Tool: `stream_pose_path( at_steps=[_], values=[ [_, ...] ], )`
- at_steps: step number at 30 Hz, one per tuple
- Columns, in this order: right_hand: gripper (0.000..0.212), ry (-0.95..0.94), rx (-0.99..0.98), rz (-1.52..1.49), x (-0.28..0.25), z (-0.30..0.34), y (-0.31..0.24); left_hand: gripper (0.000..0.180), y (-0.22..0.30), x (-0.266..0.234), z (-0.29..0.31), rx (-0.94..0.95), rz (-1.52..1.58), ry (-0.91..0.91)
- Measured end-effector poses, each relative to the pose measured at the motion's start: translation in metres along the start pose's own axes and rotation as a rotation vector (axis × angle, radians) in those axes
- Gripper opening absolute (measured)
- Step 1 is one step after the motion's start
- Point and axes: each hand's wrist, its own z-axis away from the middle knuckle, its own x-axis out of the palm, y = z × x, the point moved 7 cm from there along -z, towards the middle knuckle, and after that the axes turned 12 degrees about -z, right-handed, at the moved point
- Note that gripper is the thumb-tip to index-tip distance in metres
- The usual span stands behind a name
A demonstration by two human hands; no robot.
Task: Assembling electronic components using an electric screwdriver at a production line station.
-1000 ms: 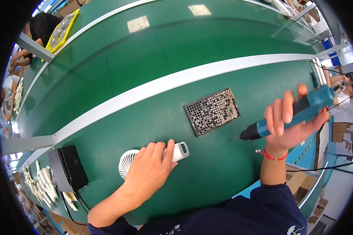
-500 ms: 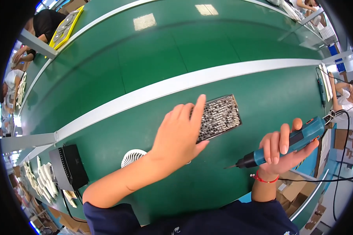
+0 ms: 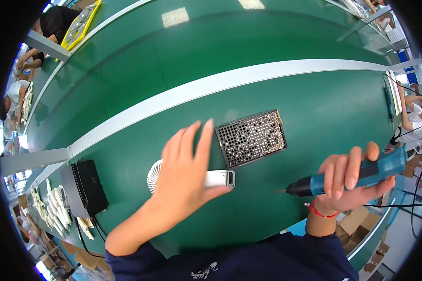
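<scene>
My left hand [image 3: 180, 173], fingers stretched and apart, is over a white handheld fan [image 3: 216, 179] lying on the green table. It covers the fan's middle; the round ribbed head shows on one side, the handle end with a loop on the other. Whether the palm touches the fan cannot be seen. In my right hand [image 3: 344, 180] is a blue and black electric screwdriver [image 3: 316, 184], its bit pointing left above the table. Beyond the fan handle sits a black tray [image 3: 226, 140] with rows of holes, many small screws lying in it.
A black box [image 3: 83, 192] with cables stands at the left, next to white plastic parts [image 3: 56, 213]. A pale rail [image 3: 211, 84] crosses behind the tray. Another screwdriver [image 3: 389, 103] hangs at the far right, near a co-worker. Cardboard boxes [image 3: 361, 222] lie below right.
My left hand has moved from the screw tray leftward to the fan, uncovering the tray and the fan handle. My right hand with the screwdriver has shifted slightly right.
</scene>
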Motion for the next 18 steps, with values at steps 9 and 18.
stream_pose_path(
  at_steps=[9,18],
  values=[
    [0.06,-0.191,-0.299,0.151,0.034,0.003,0.036,0.042,0.0,0.018,0.058,0.058,-0.144,-0.026],
    [0.061,-0.247,-0.07,0.185,0.027,-0.001,0.062,0.042,0.001,0.023,0.064,0.032,-0.115,-0.059]
  ],
)
